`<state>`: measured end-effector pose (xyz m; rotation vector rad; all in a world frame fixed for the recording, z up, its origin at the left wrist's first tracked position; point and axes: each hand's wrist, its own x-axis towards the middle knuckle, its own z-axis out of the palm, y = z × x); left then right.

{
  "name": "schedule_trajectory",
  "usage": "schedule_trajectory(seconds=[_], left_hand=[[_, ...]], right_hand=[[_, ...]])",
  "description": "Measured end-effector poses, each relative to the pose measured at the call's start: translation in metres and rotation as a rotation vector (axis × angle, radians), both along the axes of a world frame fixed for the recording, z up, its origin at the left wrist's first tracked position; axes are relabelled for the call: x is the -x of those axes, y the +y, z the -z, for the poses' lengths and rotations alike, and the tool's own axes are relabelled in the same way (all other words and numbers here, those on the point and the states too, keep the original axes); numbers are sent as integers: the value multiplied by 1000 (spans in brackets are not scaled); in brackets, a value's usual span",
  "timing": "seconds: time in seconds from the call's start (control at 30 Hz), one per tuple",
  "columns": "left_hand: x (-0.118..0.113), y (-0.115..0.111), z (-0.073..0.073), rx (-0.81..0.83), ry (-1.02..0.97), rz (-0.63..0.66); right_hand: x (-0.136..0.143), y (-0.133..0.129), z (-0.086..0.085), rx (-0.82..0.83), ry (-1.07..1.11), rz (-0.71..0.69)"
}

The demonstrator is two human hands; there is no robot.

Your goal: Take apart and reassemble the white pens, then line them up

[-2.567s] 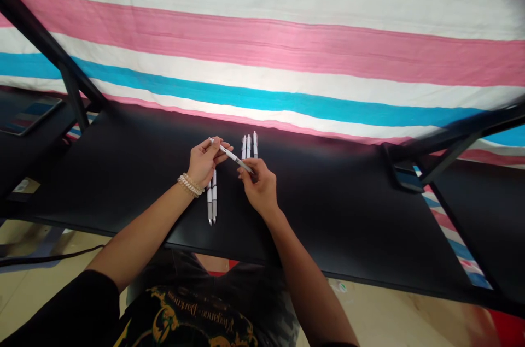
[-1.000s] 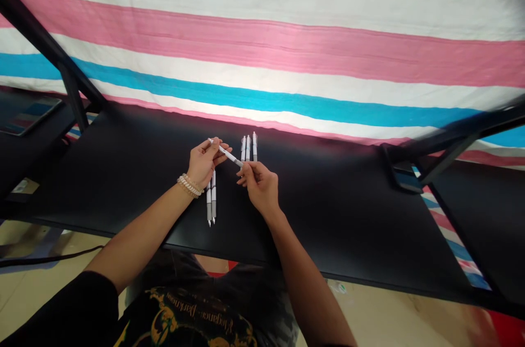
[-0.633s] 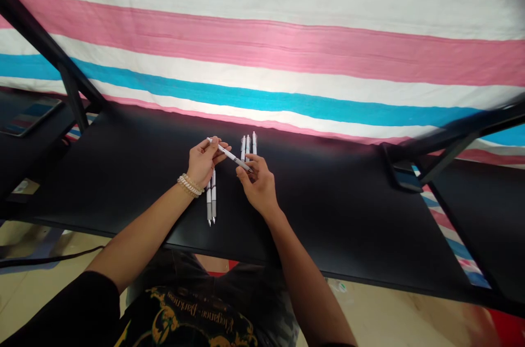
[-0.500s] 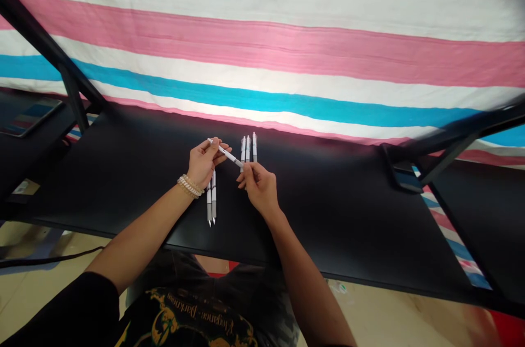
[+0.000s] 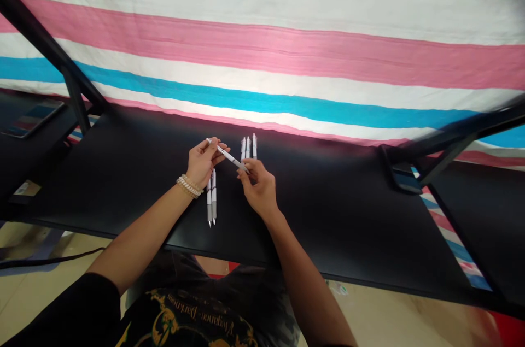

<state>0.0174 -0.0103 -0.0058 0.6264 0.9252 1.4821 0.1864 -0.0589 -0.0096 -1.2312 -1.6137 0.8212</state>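
Observation:
A white pen [image 5: 229, 157] with a grey grip slants between both hands above the black table. My left hand [image 5: 202, 161], a beaded bracelet on its wrist, pinches the pen's upper left end. At the lower right end, my right hand [image 5: 259, 186] has thumb and fingers closed on the grey grip. Two similar pens [image 5: 211, 205] lie side by side below my left hand, tips toward me, their upper ends partly hidden by it. Beyond my right hand lie three more white pens [image 5: 248, 147], their lower parts covered by the hand.
The black table [image 5: 328, 216] stretches to both sides. A striped cloth [image 5: 262, 52] hangs behind it. Slanted black metal supports [image 5: 76, 95] rise at left and right. A dark flat device [image 5: 33, 117] lies at far left, near a small brown piece [image 5: 27, 188].
My right hand's fingers have shifted around the grey grip, the thumb now lower. The pen has tilted slightly and stays between both hands. My left hand has barely moved.

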Motion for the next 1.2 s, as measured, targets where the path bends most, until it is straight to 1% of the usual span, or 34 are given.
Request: schedule_trajectory(seconds=[0.1, 0.37, 0.5, 0.63, 0.73, 0.8, 0.87, 1.0, 1.1, 1.2], left_hand=[[0, 0, 0, -4, 3, 5], [0, -2, -1, -17, 24, 26], [0, -2, -2, -30, 27, 52], [0, -2, -2, -27, 25, 68], [0, -2, -3, -37, 23, 90], [0, -3, -6, -48, -21, 120], [0, -4, -13, -39, -115, 170], [7, -8, -27, 67, -335, 305], [13, -9, -30, 117, -417, 322], [18, -8, -29, 125, -445, 314]], right_hand=[[1, 0, 1, 28, 9, -14], [0, -1, 1, 24, -12, -33], [0, -1, 1, 81, -41, -127], [2, -1, 3, 25, -30, -83], [3, -2, 3, 61, -36, -120], [4, -3, 1, 76, -34, -146], [5, -5, -3, 54, -46, -155], [3, -6, -9, -20, -32, -168], [1, -6, -10, -25, 17, -188], [1, -5, -8, -3, 21, -154]])
